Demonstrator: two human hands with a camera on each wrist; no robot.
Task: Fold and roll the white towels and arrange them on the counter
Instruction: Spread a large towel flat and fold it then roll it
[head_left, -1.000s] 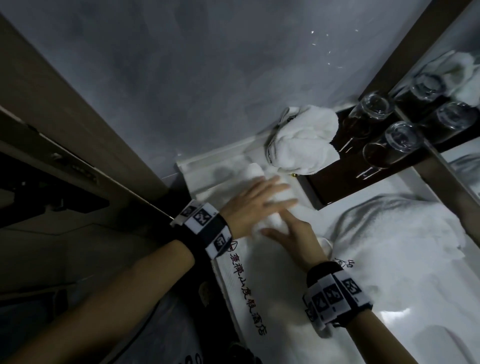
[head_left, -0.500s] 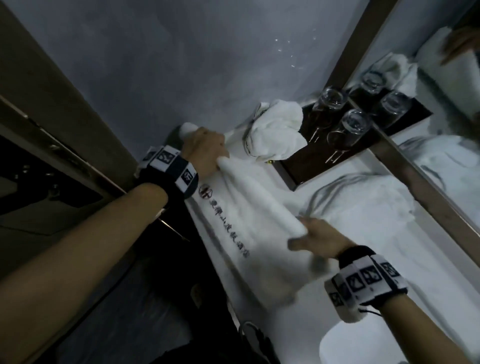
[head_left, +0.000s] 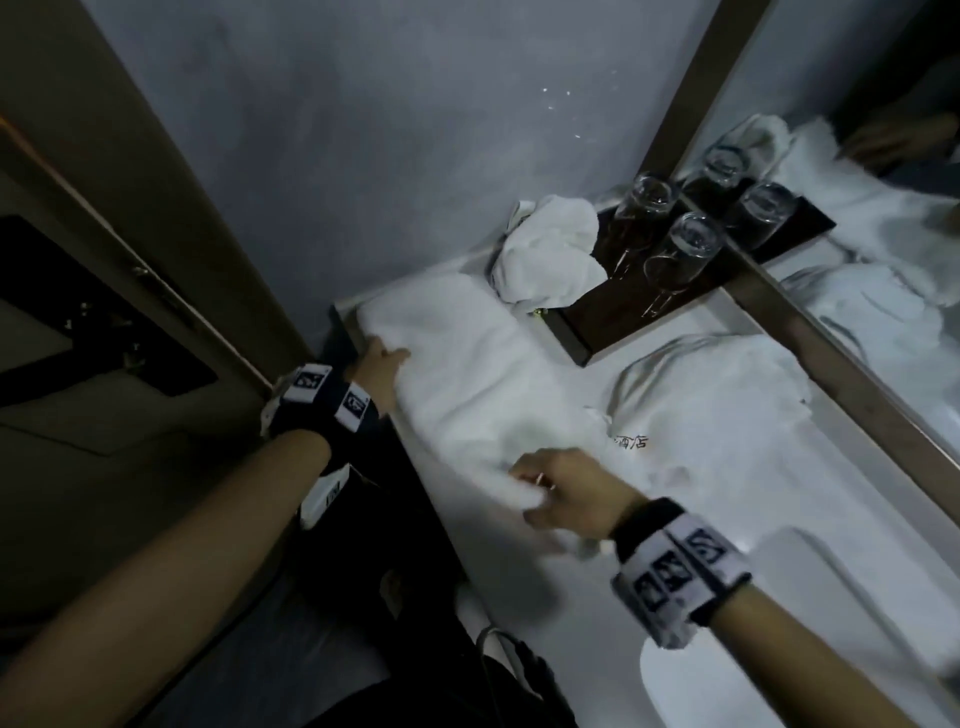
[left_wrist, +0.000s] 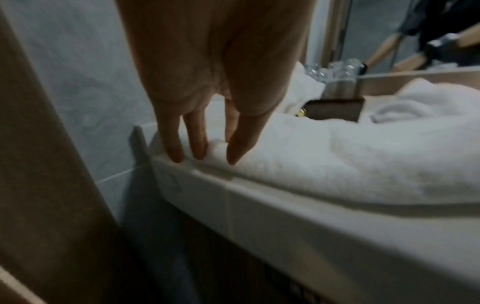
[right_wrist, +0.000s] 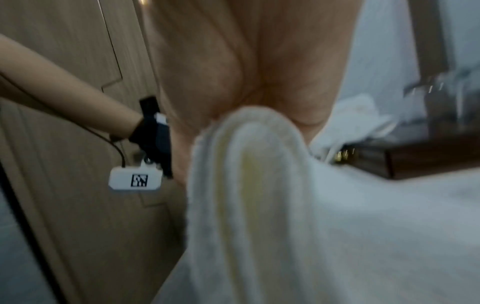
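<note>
A folded white towel lies lengthwise on the white counter, running from the far left corner toward me. My left hand is at its far left edge by the counter's rim. In the left wrist view my left hand pinches a small ridge of the towel between its thumb and nearly straight fingers. My right hand grips the towel's near end. The right wrist view shows a fold of the towel bunched in the palm of my right hand.
A second, rumpled towel with printed characters lies to the right. A bundled towel and upturned glasses sit on a dark tray at the back. A mirror runs along the right, and a sink is near me.
Half a second ago both hands held the towel raised and stretched between them. It now lies on the counter; my left hand has come down to its edge and my right grips its near end.
</note>
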